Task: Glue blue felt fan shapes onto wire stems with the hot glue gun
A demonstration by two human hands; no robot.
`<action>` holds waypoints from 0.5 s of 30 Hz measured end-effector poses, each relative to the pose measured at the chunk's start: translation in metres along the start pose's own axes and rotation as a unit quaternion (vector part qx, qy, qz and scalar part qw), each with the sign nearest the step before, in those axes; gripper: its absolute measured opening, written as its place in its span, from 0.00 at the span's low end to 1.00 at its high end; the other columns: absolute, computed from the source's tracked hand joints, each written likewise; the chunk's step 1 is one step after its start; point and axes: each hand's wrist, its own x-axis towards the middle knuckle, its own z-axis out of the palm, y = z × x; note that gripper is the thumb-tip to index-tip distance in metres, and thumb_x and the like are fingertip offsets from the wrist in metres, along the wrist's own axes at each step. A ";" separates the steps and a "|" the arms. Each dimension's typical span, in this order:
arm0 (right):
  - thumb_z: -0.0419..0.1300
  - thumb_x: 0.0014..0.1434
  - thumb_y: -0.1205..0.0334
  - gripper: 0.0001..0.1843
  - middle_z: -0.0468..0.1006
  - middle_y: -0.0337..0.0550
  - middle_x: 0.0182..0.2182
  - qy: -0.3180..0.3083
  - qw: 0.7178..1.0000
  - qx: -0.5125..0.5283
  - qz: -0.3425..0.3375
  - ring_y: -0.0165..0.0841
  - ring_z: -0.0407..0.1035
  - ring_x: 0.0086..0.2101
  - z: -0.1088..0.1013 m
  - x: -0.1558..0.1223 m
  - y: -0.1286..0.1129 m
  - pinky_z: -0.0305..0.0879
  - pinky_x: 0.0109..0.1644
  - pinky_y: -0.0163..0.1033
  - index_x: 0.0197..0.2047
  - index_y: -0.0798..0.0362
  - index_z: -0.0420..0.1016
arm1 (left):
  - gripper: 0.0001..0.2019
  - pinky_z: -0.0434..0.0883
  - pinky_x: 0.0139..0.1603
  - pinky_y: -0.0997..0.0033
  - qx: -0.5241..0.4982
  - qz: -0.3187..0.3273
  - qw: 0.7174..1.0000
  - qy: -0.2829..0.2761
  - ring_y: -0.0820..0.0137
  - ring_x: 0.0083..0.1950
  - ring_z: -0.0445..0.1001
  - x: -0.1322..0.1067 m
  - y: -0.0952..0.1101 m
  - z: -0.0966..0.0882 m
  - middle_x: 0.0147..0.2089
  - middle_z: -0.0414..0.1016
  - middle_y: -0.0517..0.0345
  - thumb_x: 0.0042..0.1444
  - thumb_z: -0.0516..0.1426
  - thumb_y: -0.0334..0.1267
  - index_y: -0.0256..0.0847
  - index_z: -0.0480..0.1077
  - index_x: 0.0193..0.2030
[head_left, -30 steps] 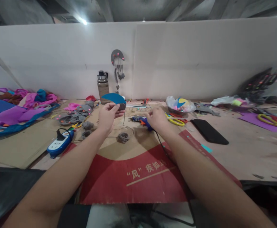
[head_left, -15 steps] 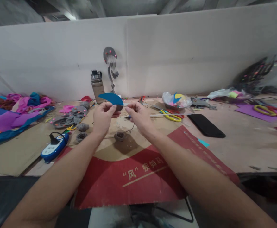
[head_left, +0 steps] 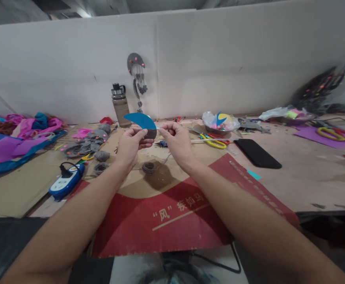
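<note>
My left hand (head_left: 130, 146) is closed, pinching a crescent-shaped felt piece (head_left: 140, 119) between thumb and fingers. Its upper part is blue, and a dark grey part shows near my thumb. My right hand (head_left: 176, 142) is closed at the crescent's right tip, fingertips pinched together. From a small coil of grey yarn (head_left: 148, 168) on the cardboard below, a strand rises toward my right palm. What exactly sits between the right fingertips is too small to make out clearly. Both hands are raised above the cardboard (head_left: 142, 191).
Yellow-handled scissors (head_left: 216, 142) and a black phone (head_left: 258, 153) lie to the right. A bottle (head_left: 120, 106) stands by the wall, near a hanging grey crescent ornament (head_left: 136, 65). On the left are a power strip (head_left: 66, 181), grey felt pieces (head_left: 85, 144) and colourful fabric (head_left: 18, 144).
My right hand has shifted slightly, bringing its fingertips up to the crescent's right tip. My left hand still grips the crescent, now turned a little. The view has tilted slightly downward.
</note>
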 end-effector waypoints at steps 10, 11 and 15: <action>0.59 0.51 0.58 0.08 0.59 0.33 0.20 -0.002 1.000 0.019 0.015 0.24 0.50 0.23 -0.001 0.000 0.000 0.49 0.27 0.34 0.29 0.55 0.72 | 0.12 0.71 0.25 0.74 -0.026 -0.016 0.999 -0.017 0.72 0.23 0.74 0.001 -0.002 -0.002 0.24 0.72 0.62 0.43 0.62 0.37 0.38 0.64 0.32; 0.59 0.51 0.58 0.08 0.59 0.33 0.20 -0.005 0.999 0.028 0.021 0.24 0.50 0.22 -0.001 0.001 0.000 0.49 0.27 0.33 0.29 0.55 0.71 | 0.12 0.71 0.26 0.74 -0.028 -0.017 0.999 -0.021 0.73 0.23 0.74 0.001 -0.002 -0.002 0.24 0.72 0.61 0.43 0.62 0.38 0.38 0.64 0.32; 0.59 0.50 0.57 0.08 0.59 0.33 0.20 -0.020 0.997 0.060 0.044 0.24 0.50 0.22 -0.001 0.002 0.005 0.49 0.26 0.33 0.28 0.54 0.71 | 0.10 0.69 0.26 0.77 -0.041 -0.020 0.998 -0.035 0.76 0.23 0.72 0.001 -0.003 -0.003 0.25 0.72 0.60 0.43 0.62 0.37 0.37 0.66 0.30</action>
